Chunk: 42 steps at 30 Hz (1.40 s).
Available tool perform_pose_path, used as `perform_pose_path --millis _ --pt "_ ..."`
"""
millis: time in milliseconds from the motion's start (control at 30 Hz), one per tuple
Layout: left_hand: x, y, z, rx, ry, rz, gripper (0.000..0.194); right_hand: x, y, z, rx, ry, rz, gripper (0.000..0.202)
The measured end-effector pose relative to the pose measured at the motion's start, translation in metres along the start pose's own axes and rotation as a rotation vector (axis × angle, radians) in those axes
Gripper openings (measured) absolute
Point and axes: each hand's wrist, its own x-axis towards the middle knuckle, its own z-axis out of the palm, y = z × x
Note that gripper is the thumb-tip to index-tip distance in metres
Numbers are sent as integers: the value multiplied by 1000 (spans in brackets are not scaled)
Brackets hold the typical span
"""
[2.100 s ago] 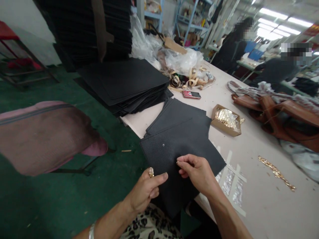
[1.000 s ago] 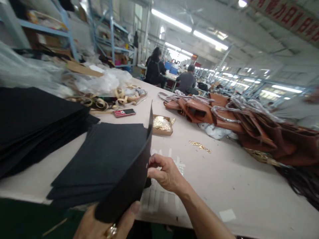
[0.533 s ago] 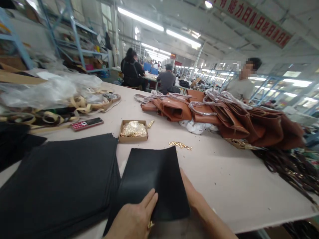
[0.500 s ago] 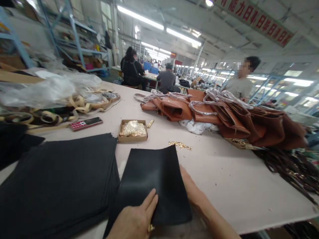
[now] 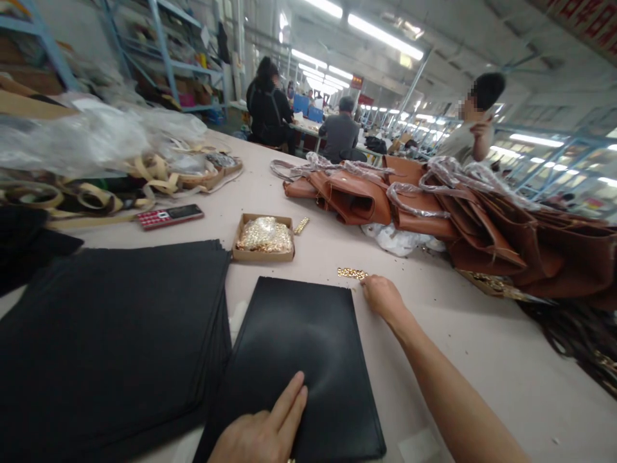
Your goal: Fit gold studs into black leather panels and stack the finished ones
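My left hand [image 5: 260,431] lies on a black leather panel [image 5: 308,334], two fingers stretched out flat across it. A bit of gold metal shows at the bottom edge beside this hand; whether the hand holds it I cannot tell. Beyond the panel's far right corner, my right hand [image 5: 383,297] has its fingers pinched together at the end of a small pile of gold metal pieces [image 5: 351,273] on the table. The fingertips touch the pile, and what lies between them is mostly hidden.
Black panels [image 5: 116,334] are stacked at left. A cardboard box [image 5: 264,256] of gold pieces stands beyond, near a red phone [image 5: 169,217]. Brown leather bags [image 5: 414,218] with wrapped handles fill the right back. A person [image 5: 470,132] stands behind them; others sit farther off.
My right hand has left the panel's right edge and reached forward to the gold pieces. The panel now lies flatter, my left hand still on it. The camera view has shifted slightly.
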Motion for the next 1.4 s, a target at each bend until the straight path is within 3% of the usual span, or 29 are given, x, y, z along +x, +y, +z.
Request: perform_pose_path --millis 167,400,500,700,800,1233,1400 --pt "-4 10 -18 -82 -15 -10 79 10 -12 0 -61 -50 90 29" --pt "-11 7 -17 -115 135 49 48 2 -18 -11 37 -25 111 34" --pt "-12 7 -15 -135 184 55 43 -30 -30 -17 169 -82 26 30" --pt "-14 8 -15 -150 241 43 37 -119 -79 -9 876 -402 -114 24" --pt "-15 10 -15 -153 259 40 37 -137 -96 -7 813 -409 -146 18" --pt "-16 9 -9 -161 326 49 35 -122 -109 -14 574 -477 -241 17" --pt "-17 9 -5 -166 344 51 36 -111 -113 -14 563 -577 -154 12"
